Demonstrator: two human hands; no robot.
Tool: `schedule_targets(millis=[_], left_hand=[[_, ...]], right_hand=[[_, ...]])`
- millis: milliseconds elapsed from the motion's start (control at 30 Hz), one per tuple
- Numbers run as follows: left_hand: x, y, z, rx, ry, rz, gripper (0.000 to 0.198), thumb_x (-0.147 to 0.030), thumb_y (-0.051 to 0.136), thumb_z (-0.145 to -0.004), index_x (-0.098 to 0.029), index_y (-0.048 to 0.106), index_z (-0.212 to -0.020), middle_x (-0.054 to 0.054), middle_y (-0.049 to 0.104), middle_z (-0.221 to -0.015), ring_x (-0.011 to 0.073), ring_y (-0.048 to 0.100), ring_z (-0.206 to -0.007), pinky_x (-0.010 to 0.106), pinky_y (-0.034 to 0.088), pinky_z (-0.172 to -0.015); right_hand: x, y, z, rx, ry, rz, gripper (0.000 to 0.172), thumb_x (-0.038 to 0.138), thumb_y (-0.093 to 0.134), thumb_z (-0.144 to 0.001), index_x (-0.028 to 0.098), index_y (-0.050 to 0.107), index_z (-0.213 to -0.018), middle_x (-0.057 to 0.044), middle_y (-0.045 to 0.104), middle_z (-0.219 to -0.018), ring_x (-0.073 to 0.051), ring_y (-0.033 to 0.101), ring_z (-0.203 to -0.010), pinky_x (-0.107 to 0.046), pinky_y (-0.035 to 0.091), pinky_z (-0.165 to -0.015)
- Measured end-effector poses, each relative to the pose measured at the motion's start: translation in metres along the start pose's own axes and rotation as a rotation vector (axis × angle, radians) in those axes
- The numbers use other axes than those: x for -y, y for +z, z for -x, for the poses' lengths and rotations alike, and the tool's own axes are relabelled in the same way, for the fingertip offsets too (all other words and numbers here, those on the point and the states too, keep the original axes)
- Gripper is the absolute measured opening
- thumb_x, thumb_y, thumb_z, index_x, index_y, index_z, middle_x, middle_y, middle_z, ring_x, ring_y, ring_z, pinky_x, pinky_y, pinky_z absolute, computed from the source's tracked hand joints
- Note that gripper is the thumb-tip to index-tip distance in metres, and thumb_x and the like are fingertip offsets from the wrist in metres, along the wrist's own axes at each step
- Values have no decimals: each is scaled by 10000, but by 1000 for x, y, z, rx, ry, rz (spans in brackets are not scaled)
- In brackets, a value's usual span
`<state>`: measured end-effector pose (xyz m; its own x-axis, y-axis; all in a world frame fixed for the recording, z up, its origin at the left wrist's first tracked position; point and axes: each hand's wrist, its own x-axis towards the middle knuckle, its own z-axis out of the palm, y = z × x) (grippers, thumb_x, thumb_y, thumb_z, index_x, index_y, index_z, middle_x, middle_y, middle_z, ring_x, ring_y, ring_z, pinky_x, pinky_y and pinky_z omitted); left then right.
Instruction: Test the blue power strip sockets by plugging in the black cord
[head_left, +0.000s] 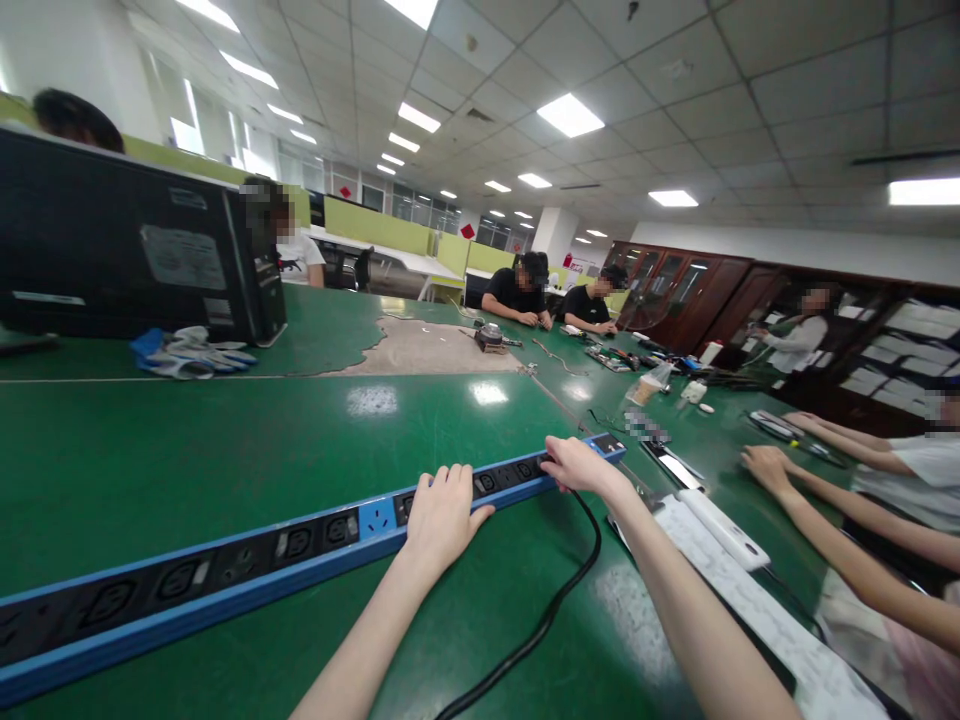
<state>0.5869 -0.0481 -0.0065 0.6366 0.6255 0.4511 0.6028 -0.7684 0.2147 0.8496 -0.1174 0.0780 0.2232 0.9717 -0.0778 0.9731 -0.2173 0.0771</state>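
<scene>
While the blue power strip (300, 545) is spanned by the spread left hand (442, 515), a black cord (559, 598) is pinched by the right hand (579, 466), two o'clock from it.

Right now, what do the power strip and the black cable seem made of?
Power strip: blue housing likely coated metal, from straight, softly shining edges; black sockets probably plastic, molded-looking and dull.
Black cable: perhaps rubber or PVC, smoothly curved, faintly shiny.

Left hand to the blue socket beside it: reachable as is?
Probably yes: the left hand rests on the power strip just beside the blue socket, and nothing covers it.
</scene>
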Motion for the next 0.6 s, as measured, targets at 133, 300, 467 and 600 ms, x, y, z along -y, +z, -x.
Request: schedule_targets(millis=[133, 300, 467, 600], left_hand=[[2, -2, 0, 21, -1, 19, 495, -559, 622, -879, -184, 566, -1197, 126, 642, -1101, 312, 568, -1048, 423, 398, -897], [1, -4, -1, 25, -12, 39, 501, -558, 618, -880, -183, 562, -1207, 134, 641, -1115, 316, 564, -1065, 429, 397, -907], [2, -3, -1, 37, -16, 42, 485, -558, 624, -877, -193, 566, -1191, 131, 645, -1111, 313, 567, -1071, 425, 402, -912], [3, -1, 0, 33, 1, 43, 483, -561, 615, -881, -186, 568, -1182, 130, 649, -1097, 308, 573, -1052, 421, 403, -908]], right_hand=[[0, -13, -13, 188, -28, -74, 175, 339, 552, -943, 172, 592, -972, -63, 736, -742, -193, 709, -685, -235, 451, -622], [1, -14, -9, 249, -34, -179, 208, 360, 506, -971, 172, 566, -1035, -43, 728, -703, -179, 693, -600, -232, 467, -595], [2, -10, -8, 202, -28, -130, 214, 387, 532, -963, 187, 546, -1036, -48, 727, -721, -183, 699, -610, -242, 494, -618], [-1, -21, -30, 502, 25, -264, 258, 385, 544, -936, 161, 541, -1063, -51, 718, -676, -181, 661, -506, -262, 516, -546]])
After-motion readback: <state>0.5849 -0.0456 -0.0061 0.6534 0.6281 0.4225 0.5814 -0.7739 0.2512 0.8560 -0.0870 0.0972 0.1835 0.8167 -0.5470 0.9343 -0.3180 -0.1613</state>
